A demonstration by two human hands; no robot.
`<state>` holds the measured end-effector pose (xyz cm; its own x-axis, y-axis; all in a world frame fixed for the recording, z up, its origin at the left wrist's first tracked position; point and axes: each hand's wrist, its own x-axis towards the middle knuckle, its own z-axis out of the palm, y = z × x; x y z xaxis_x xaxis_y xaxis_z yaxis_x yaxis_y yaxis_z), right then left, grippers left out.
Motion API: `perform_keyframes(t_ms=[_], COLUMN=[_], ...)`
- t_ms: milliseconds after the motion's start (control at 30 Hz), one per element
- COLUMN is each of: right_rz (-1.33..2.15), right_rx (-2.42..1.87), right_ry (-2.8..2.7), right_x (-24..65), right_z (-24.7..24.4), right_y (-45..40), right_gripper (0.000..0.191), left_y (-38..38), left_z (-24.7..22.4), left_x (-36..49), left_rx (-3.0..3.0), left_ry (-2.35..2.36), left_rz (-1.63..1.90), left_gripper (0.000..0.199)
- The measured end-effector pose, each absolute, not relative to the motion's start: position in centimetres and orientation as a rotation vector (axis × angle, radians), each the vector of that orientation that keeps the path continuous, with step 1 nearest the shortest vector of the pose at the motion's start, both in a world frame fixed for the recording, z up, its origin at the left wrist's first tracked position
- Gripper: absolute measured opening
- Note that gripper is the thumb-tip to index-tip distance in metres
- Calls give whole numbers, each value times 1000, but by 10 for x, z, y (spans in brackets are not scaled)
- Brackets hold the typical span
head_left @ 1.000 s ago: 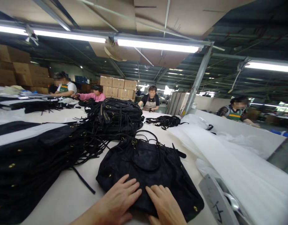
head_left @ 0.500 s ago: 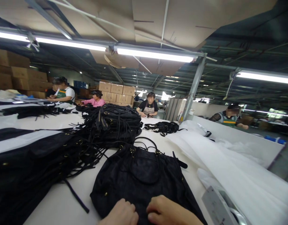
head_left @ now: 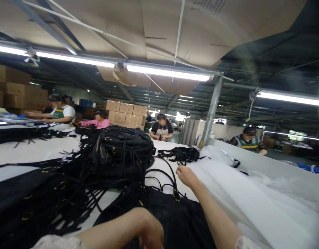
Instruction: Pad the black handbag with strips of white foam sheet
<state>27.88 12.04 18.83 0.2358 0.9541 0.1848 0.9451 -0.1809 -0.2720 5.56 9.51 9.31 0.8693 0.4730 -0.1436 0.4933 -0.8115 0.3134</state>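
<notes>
Right arm ran up from the bottom edge, forearm stretched long across the black bag (head_left: 172,218), which lay flat on the white table (head_left: 32,152) directly in front of the wearer. Right hand (head_left: 186,175) sat past the bag's far edge, by the handle loops (head_left: 161,180), knuckles up and fingers curled under; whether it pinched a handle or anything else could not be told. Left arm lay low across the near edge, bent inward, left hand (head_left: 152,232) over the bag's near part, fingers folded down out of sight, so its grip could not be told either. Heap of black bags (head_left: 123,152) with trailing straps stood just beyond on the table, more dark bags (head_left: 26,200) spread along the left. White sheeting (head_left: 242,200) ran along the right side. Small black bundle (head_left: 181,154) lay farther back. Four people (head_left: 161,127) worked at the far end, cardboard boxes (head_left: 126,111) stacked behind them.
</notes>
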Motion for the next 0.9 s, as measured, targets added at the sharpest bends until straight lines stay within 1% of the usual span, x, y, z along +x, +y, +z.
perform_keyframes(t_ms=[100,200,267,333,433,567,633,767,833,900], right_rz=[82,131,158,190,258,375,443,549,567,560], right_rx=[-2261,-2274,-2260,-2228,-2146,-1968,-1851,-1614,-1520,-1462], right_ry=[-1664,-1586,-1531,-1472,-1393,-1299,-1246,-1166,-1170,-1197], right_x=[296,307,312,315,320,329,333,337,336,336], right_z=[134,83,61,49,41,40,41,49,53,56], right_y=[128,130,131,134,140,147,147,139,134,132], right_gripper=[25,25,31,34,31,45,48,56,60,65], left_y=[141,171,184,194,205,213,213,210,210,213], left_z=[108,105,96,86,73,63,61,62,63,64], left_x=[95,131,154,176,201,211,208,205,209,213], left_rx=[2715,2665,2600,2532,2420,2276,2235,2263,2311,2348], left_ry=[1021,1368,1520,1607,1680,1731,1695,1427,1225,1052], left_rz=[-165,-72,-29,-18,14,194,323,586,638,616], left_gripper=[19,26,31,31,29,31,31,33,35,35])
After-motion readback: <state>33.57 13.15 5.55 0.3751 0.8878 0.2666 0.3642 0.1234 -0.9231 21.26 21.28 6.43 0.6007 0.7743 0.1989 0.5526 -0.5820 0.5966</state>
